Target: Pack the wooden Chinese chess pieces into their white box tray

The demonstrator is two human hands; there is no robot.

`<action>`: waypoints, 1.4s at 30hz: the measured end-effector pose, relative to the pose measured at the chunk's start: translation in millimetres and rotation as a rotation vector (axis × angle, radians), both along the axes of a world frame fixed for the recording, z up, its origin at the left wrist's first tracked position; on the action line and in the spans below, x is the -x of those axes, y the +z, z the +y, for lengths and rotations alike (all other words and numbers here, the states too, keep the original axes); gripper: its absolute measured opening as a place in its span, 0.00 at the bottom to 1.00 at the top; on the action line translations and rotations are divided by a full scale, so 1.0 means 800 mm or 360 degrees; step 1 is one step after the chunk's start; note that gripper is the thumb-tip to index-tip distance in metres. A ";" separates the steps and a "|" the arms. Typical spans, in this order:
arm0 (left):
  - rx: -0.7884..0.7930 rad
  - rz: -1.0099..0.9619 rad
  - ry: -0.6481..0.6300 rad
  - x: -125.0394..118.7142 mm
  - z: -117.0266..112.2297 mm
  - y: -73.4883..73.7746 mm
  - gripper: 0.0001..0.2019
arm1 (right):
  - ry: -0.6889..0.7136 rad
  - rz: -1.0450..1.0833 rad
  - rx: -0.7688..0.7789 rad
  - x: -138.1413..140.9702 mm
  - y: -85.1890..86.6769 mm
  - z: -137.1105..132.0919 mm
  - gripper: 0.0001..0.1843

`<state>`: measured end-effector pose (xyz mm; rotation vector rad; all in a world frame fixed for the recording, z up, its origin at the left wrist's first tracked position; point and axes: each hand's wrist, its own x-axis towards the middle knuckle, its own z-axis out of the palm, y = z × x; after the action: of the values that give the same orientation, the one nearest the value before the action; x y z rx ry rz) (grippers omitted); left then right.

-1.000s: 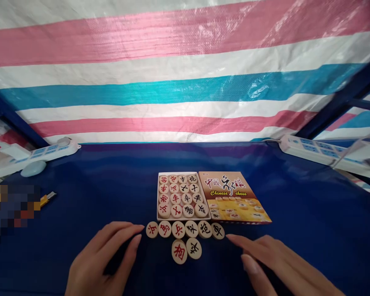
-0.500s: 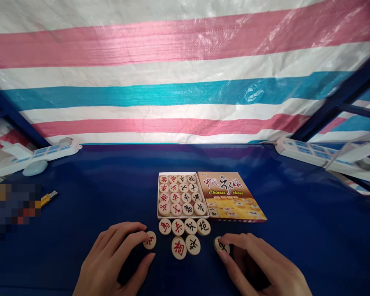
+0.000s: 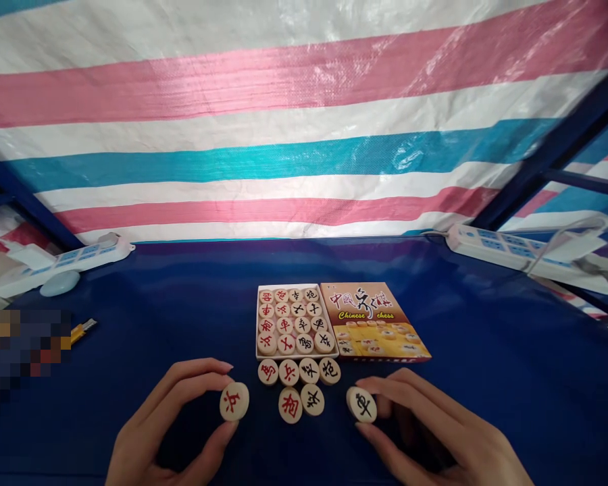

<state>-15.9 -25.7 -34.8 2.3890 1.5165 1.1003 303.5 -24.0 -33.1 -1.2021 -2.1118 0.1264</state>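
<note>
My left hand [image 3: 169, 422] pinches a round wooden chess piece with a red character [image 3: 234, 401], lifted and tilted toward me. My right hand [image 3: 430, 435] pinches a piece with a black character [image 3: 361, 404] the same way. Between the hands, several loose pieces [image 3: 298, 386] lie on the blue table in two short rows. Just behind them sits an open white box [image 3: 258, 322] filled with more pieces, with its printed "Chinese chess" lid [image 3: 372, 320] lying to its right.
The blue table [image 3: 182, 304] backs onto a striped pink, white and blue tarp. White power strips lie at the far left [image 3: 63, 260] and far right [image 3: 517, 246]. A yellow utility knife [image 3: 84, 329] lies at the left beside a blurred patch.
Both hands went from lying flat beside the row to pinching its outer pieces; now each holds its piece raised off the table and turned face-up toward me.
</note>
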 end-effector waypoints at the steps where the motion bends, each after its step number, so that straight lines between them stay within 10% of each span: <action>1: -0.0012 -0.0080 -0.0049 -0.001 0.003 0.010 0.10 | 0.0025 0.0011 -0.0037 0.001 0.009 0.004 0.16; 7: -0.0190 -0.0167 -0.0375 -0.030 0.065 0.061 0.12 | 0.0383 0.0074 -0.0135 0.020 0.058 0.067 0.18; 13: -0.0300 -0.0310 -0.0433 -0.060 0.118 0.042 0.09 | 0.0499 0.0239 -0.0218 0.032 0.045 0.122 0.16; 19: -0.0330 -0.0198 -0.0556 -0.065 0.111 0.013 0.12 | 0.0481 0.0176 -0.0073 0.031 0.022 0.118 0.16; 42: -0.0301 -0.0225 -0.0586 -0.054 0.112 0.015 0.13 | 0.0444 -0.0034 -0.0385 0.029 0.023 0.108 0.21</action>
<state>27.5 63.6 -22.5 2.5074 0.9155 1.3333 280.4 62.5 -15.0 -0.7690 -2.2306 -0.0177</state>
